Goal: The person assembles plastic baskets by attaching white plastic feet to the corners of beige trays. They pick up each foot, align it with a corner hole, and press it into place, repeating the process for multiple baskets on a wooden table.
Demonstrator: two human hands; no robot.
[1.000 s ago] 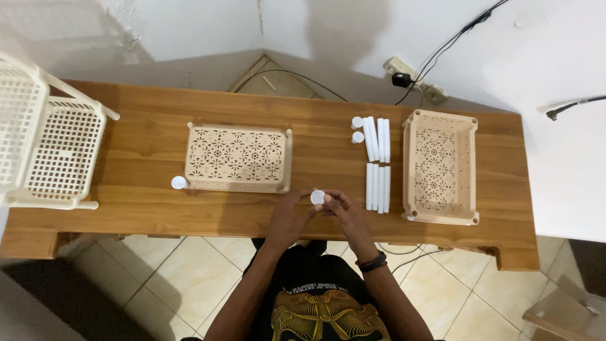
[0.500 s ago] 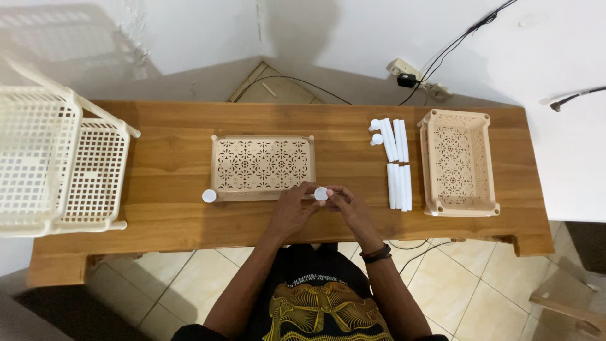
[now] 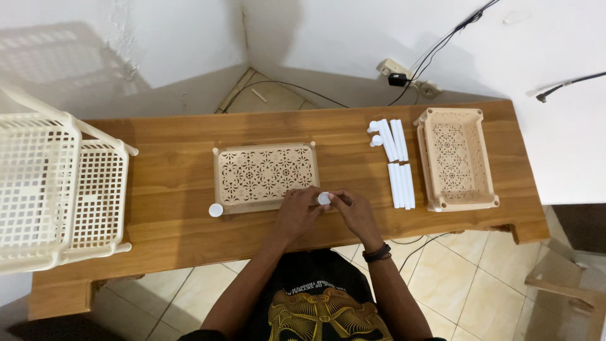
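Far out to the left of the left hand (image 3: 297,211): a white lattice basket rack (image 3: 57,189) at the bench (image 3: 164,227) end. Nearer on that side, a lone white round cap (image 3: 216,209) flat on the wood, just off the front left corner of the beige perforated tray (image 3: 265,175). Tray lying straight ahead of the left hand, long axis across the bench, front right corner touching or almost touching the fingertips.

Between both hands: a small white round cap (image 3: 324,199), flat face up, pinched from either side, left fingers curled on its left edge, right hand (image 3: 355,211) fingers closed on its right edge. Held right at the tray's front right corner; which hand bears more of it, impossible to tell. Dark band on the right wrist.

Right of the right hand and further back: white tubes (image 3: 398,165) in two groups, long axes running away from the body, two more caps at the far left end. Beyond them, a deeper beige perforated basket (image 3: 456,158).
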